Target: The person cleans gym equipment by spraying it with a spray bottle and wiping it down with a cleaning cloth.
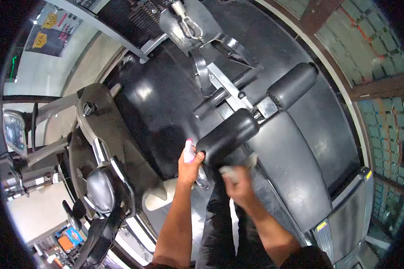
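My left hand is closed around a clear spray bottle with a white and pink top, beside the end of a black padded roller. Blurred by motion, my right hand grips a pale cloth just below that roller. A second black roller sits farther up and right on the same machine. Between and below the rollers lies a long grey padded bench.
A treadmill-like machine with a console stands at left. Metal handles and a strap lie near the top on the black floor. Windows line the right side. A poster hangs at upper left.
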`<state>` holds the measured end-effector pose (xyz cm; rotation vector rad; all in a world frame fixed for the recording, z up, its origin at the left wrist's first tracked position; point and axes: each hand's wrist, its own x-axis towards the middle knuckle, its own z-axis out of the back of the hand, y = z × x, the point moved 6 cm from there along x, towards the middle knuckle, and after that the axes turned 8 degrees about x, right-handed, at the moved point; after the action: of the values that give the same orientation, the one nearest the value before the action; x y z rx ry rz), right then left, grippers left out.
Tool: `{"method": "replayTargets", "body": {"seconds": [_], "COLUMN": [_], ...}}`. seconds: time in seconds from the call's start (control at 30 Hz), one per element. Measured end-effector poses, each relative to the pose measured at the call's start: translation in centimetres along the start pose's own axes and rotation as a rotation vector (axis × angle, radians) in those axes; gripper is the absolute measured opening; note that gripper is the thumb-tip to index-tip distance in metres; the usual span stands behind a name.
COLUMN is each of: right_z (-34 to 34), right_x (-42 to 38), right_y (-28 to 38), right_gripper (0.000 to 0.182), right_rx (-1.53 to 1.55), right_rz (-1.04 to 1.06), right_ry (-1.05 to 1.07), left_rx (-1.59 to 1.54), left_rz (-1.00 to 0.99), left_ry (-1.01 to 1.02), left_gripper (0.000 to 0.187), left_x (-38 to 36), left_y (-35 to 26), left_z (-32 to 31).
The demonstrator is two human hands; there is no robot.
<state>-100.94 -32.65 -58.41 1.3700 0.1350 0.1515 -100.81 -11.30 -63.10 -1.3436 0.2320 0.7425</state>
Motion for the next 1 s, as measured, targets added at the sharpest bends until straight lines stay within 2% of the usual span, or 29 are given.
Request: {"method": "replayTargets", "body": {"seconds": [0.03, 0.07, 0.1, 0.13, 0.17, 0.2, 0.27, 0.33, 0.37, 0.4, 0.47, 0.53, 0.57, 0.63, 0.67, 0.7, 0.73, 0.8, 0.83, 0.87, 0.93, 0.97, 1.0], "right_z": [2.2, 4.2, 5.7, 7.1, 6.4, 4.6, 1.4, -0.5, -1.4, -2.5, -5.2, -6.0, -4.6, -1.4, 0.4, 2.4, 3.8, 2.2, 0.1, -1.6, -3.7, -5.0, -5.7], "right_x": [0.3, 1.8, 3.9, 5.4, 6.3, 7.2, 8.0, 6.9, 6.0, 4.9, 2.0, 0.2, 0.0, 1.7, 2.0, 3.3, 4.5, 6.2, 6.1, 5.5, 3.7, 2.5, 1.0], "right_y": [-1.8, -1.5, -0.3, -0.6, -2.7, -3.3, -1.8, -3.1, -1.5, -1.1, -1.5, -2.1, -2.5, -3.3, -6.8, -5.7, -6.0, -7.1, -5.5, -4.2, -2.4, -1.3, -0.8], "right_gripper": [0.012, 0.014, 0.021, 0.028, 0.034, 0.043, 0.046, 0.046, 0.045, 0.044, 0.041, 0.041, 0.040, 0.036, 0.033, 0.032, 0.036, 0.045, 0.048, 0.051, 0.057, 0.051, 0.047], "right_rx": [0.039, 0.350, 0.632, 0.445, 0.671, 0.747, 0.418, 0.552, 0.550, 0.463, 0.357, 0.536, 0.552, 0.986, 0.976, 0.960, 0.894, 0.790, 0.521, 0.479, 0.535, 0.474, 0.367], "right_rz": [0.040, -0.190, -0.316, -0.361, -0.372, -0.405, -0.483, -0.466, -0.484, -0.378, -0.404, -0.484, -0.524, -0.467, -0.425, -0.619, -0.549, -0.552, -0.551, -0.561, -0.580, -0.600, -0.495], "right_ry": [-0.159, -0.384, -0.537, -0.654, -0.814, -0.783, -0.865, -0.833, -0.740, -0.654, -0.453, -0.234, -0.249, -0.426, -0.566, -0.840, -0.908, -0.844, -0.839, -0.875, -0.695, -0.538, -0.372], "left_rx": [0.090, 0.183, 0.095, 0.037, -0.037, -0.110, -0.026, 0.038, 0.058, 0.076, 0.041, 0.020, 0.028, 0.083, 0.109, 0.011, 0.019, 0.032, 0.025, 0.020, 0.002, -0.014, -0.031], "left_rz": [-0.007, 0.012, -0.065, 0.007, -0.087, -0.179, -0.095, -0.065, -0.067, -0.066, -0.130, -0.167, -0.119, -0.050, -0.014, -0.111, -0.121, -0.137, -0.137, -0.132, -0.135, -0.131, -0.126], "left_ry": [-0.004, 0.003, -0.051, -0.008, -0.067, -0.128, -0.049, -0.021, -0.031, -0.038, -0.037, -0.001, 0.028, 0.056, 0.072, 0.003, 0.007, 0.014, 0.032, 0.050, 0.095, 0.119, 0.142], "left_gripper": [0.072, 0.070, 0.065, 0.066, 0.059, 0.053, 0.066, 0.074, 0.075, 0.076, 0.079, 0.082, 0.086, 0.089, 0.090, 0.081, 0.085, 0.094, 0.093, 0.092, 0.089, 0.088, 0.086], "left_x": [0.2, 0.1, -0.2, 0.0, 0.3, 0.3, -0.3, -0.2, -0.3, -0.5, 0.0, -0.1, 0.1, 0.2, 0.2, 0.4, 0.6, 0.6, 0.7, 0.6, 1.2, 1.3, 1.4], "left_y": [-0.7, -0.6, -0.6, 0.4, 0.5, 0.4, -0.3, -0.9, -0.8, -0.6, 0.1, -0.5, 0.0, -0.6, -0.6, -0.8, -0.3, 0.6, 0.7, 0.5, 0.3, 0.6, 1.0], "left_z": [0.4, 0.3, 0.1, 0.0, -0.2, -0.1, -0.3, -0.1, -0.1, -0.2, -0.3, -0.2, 0.1, 0.5, 0.5, 0.5, 0.4, 0.4, 0.3, 0.3, 0.2, 0.2, 0.2]}}
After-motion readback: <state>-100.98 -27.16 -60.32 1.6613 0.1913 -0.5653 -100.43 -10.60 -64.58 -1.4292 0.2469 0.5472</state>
